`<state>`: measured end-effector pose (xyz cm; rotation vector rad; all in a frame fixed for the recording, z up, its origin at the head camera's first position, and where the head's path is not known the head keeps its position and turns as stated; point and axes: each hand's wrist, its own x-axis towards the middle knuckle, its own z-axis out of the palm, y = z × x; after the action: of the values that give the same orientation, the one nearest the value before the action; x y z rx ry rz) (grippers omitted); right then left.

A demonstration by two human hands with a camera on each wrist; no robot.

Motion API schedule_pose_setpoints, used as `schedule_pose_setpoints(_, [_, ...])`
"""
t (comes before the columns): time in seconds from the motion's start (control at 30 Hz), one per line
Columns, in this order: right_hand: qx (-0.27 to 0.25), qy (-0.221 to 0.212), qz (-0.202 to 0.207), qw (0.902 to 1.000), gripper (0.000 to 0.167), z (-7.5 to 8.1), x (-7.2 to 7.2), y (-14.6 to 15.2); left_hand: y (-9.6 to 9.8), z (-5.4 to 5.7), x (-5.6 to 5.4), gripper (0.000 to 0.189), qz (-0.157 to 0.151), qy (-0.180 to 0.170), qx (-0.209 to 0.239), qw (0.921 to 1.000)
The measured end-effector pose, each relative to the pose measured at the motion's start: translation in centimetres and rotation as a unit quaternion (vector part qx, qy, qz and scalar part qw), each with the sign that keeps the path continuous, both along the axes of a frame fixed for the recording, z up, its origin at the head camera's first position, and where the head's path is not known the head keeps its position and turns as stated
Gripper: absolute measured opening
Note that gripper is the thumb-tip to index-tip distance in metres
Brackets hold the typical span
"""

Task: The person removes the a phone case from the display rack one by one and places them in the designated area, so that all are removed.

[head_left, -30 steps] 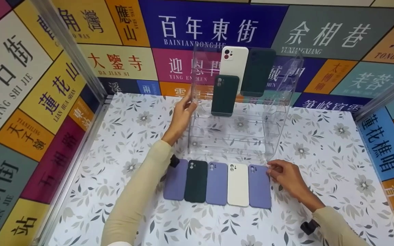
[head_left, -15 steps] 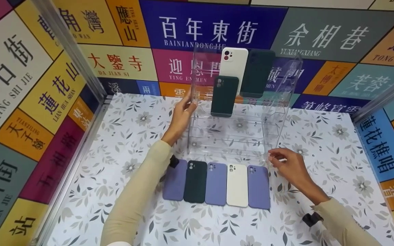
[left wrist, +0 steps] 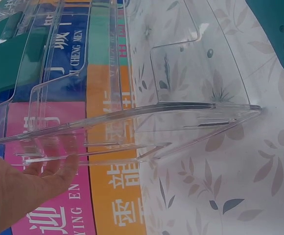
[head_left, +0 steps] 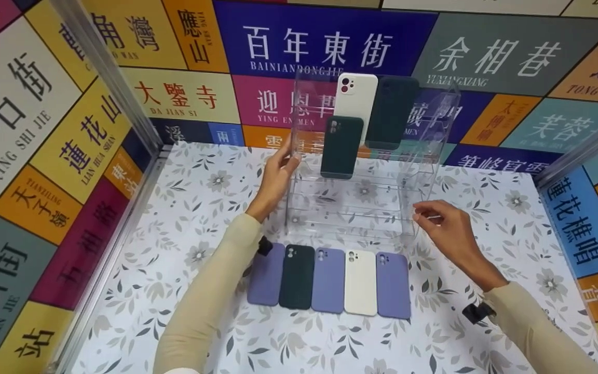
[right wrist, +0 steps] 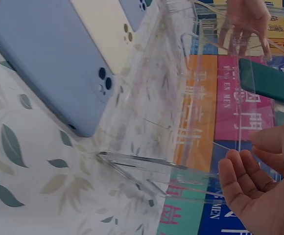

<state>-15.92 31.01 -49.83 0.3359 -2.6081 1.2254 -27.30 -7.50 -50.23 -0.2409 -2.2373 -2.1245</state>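
Observation:
A clear plastic tiered display stand [head_left: 350, 215] is on the table. It bears a white phone case [head_left: 357, 96] and a dark green case [head_left: 392, 111] on its top tier. Another dark green case [head_left: 341, 148] leans one tier lower. At the stand's left side, my left hand [head_left: 275, 179] grips the side panel, its fingers seen through the plastic in the left wrist view. My right hand [head_left: 449, 228] is by the stand's right edge with loosely curled fingers and holds nothing. Whether those fingertips touch the edge I cannot tell.
In front of the stand lies a row of cases: purple [head_left: 267, 275], dark green [head_left: 297, 280], purple [head_left: 328, 283], white [head_left: 361, 285] and purple [head_left: 393, 288]. The table has a leaf-patterned cover [head_left: 200, 218]. Colourful sign-printed walls [head_left: 273, 101] enclose the back and sides.
My right hand has moved up and away from the rightmost purple case, along the stand's right edge. My left hand, the stand and the cases stay where they were.

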Motion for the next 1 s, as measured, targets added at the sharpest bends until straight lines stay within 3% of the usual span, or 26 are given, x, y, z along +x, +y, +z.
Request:
schedule_pose_setpoints(0.5, [0.002,0.013,0.002,0.9999,0.023,3.9,-3.4,-2.1,-0.2,0.3,-0.1,0.064,0.0,0.008,-0.008,0.9999])
schedule_pose_setpoints(1.0, [-0.01,0.027,0.011,0.9995,0.026,5.9,-6.5,-4.3,0.0,0.0,0.1,0.07,-0.003,-0.012,0.005,0.9999])
